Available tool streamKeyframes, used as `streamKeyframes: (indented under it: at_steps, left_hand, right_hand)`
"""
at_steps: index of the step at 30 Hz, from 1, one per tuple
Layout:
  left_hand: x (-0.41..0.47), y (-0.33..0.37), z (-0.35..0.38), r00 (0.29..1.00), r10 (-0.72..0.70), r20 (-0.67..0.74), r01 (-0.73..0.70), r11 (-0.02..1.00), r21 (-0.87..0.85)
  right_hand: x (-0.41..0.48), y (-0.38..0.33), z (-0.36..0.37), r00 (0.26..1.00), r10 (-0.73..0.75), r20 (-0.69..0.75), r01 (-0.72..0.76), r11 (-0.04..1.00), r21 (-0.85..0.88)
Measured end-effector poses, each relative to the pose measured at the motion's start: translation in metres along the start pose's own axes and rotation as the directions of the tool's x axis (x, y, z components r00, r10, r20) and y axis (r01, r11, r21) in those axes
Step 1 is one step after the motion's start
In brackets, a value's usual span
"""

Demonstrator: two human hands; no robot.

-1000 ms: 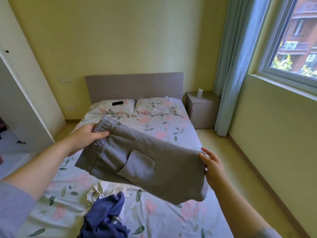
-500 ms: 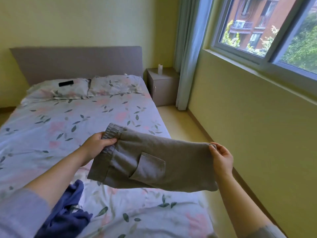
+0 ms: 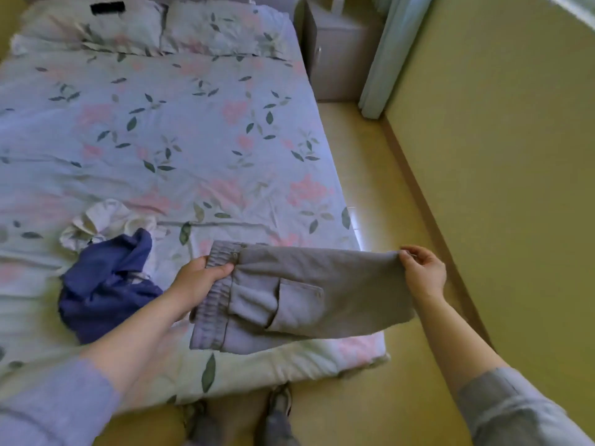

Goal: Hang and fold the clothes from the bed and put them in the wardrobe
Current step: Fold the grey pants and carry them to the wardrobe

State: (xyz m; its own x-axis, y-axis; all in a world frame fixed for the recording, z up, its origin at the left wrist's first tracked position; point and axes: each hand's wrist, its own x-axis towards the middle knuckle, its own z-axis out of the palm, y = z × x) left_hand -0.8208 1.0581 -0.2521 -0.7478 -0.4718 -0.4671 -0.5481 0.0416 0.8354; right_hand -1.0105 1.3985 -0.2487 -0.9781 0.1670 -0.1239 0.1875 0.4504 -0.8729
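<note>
Single head-worn wide-angle view from the foot of the bed (image 3: pixel 167 133), pitched steeply down. Nearest the lens, lower centre: left hand (image 3: pixel 196 280), right hand (image 3: pixel 424 272), grey shorts (image 3: pixel 322 281) between them. Beyond the left hand: pillows (image 3: pixel 90 30). Right of the right hand: floor (image 3: pixel 380 194), wall (image 3: pixel 499 140). Below both hands: wearer's feet (image 3: pixel 277 410).

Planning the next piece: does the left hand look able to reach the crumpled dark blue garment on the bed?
Likely not yet: the left hand grips the folded grey cargo trousers. The crumpled dark blue garment lies uncovered beside that forearm, otherwise unblocked.
</note>
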Motion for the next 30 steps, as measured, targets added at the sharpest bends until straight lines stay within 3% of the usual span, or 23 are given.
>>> streamKeyframes:
  at_steps: [6,13,18,24,27,30]
  left_hand:
    - [-0.022,-0.14,-0.025,0.958,-0.236,-0.163,0.221,0.97,-0.106]
    - [-0.003,-0.252,-0.083,0.852,-0.393,-0.346,0.341,0.918,-0.201]
    - [0.028,-0.315,-0.117,0.805,-0.422,-0.417,0.361,0.906,-0.22]
    - [0.081,-0.364,-0.141,0.769,-0.453,-0.451,0.419,0.89,-0.18]
    - [0.097,-0.384,-0.147,0.712,-0.531,-0.459,0.542,0.832,-0.12]
    - [0.097,-0.39,-0.143,0.712,-0.507,-0.486,0.592,0.805,0.027]
  right_hand:
    - [-0.028,0.064,0.126,0.952,0.147,0.268,-0.09,0.973,-0.212]
    - [-0.062,0.081,0.301,0.894,0.101,0.437,0.0,0.974,-0.225]
    - [-0.082,0.085,0.401,0.863,0.048,0.504,0.088,0.966,-0.243]
    - [-0.093,0.113,0.463,0.784,0.041,0.619,0.241,0.9,-0.364]
    - [-0.108,0.142,0.467,0.788,0.043,0.614,0.271,0.871,-0.409]
    - [-0.119,0.175,0.452,0.824,0.113,0.555,0.218,0.841,-0.495]
